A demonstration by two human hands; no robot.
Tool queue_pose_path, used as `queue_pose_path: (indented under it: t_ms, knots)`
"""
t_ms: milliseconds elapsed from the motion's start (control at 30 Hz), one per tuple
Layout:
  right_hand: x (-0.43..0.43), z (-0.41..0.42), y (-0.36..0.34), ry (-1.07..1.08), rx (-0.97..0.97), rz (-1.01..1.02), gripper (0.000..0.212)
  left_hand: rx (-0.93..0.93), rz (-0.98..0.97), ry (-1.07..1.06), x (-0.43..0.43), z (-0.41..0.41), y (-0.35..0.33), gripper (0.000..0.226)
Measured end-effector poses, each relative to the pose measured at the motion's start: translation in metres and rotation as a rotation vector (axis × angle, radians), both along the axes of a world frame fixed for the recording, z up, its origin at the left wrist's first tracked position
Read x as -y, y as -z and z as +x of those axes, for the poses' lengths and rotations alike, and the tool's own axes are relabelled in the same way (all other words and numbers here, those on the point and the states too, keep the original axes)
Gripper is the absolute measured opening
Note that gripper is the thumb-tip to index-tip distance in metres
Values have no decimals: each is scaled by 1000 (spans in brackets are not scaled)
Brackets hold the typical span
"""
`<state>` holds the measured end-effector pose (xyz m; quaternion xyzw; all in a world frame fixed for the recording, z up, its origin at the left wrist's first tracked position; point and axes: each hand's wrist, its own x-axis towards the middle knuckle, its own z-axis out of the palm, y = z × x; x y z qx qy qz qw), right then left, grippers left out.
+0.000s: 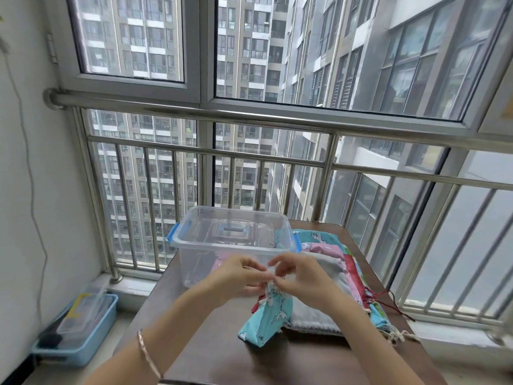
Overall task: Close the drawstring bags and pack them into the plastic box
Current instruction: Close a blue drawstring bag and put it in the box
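On the dark surface (pixel 211 357) the clear box (pixel 194 254) stands open beside a stack of loose bags (pixel 330 251). In front, the blue bag (pixel 266 320) stands upright, its cord (pixel 269 289) pinched by left hand (pixel 238 276) and right hand (pixel 302 276). Uneven pulling could jam the cord, leaving the neck gaping.

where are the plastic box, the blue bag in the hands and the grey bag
plastic box (pixel 216 245): head view, on its front rim
blue bag (pixel 263 320): head view, on the cloth body below the gathered neck
grey bag (pixel 311 315): head view, on its near end, beside the blue bag
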<state>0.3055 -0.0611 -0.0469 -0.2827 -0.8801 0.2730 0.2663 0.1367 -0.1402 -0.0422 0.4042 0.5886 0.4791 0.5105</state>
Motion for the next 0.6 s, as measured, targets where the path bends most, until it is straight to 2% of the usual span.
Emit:
queue_pose_path:
  t_ms: [100,200,267,367,500,600]
  knots:
    - [5,0,-3,-41,112,166,14,37,-33,31,-1,-3,-3,29]
    - [4,0,-2,-44,164,189,12,7,-12,59,0,-2,-5,33]
    - [1,0,-3,-41,143,27,11,-106,29,84,0,-1,-8,30]
    - [0,-3,-4,-34,55,-335,13,-383,144,114,1,1,-11,20]
    - [-2,-5,4,-37,-76,-609,19,-635,245,141,2,5,-9,14]
    - [-3,-5,9,-101,-183,-783,12,-792,263,109,0,9,-10,12]
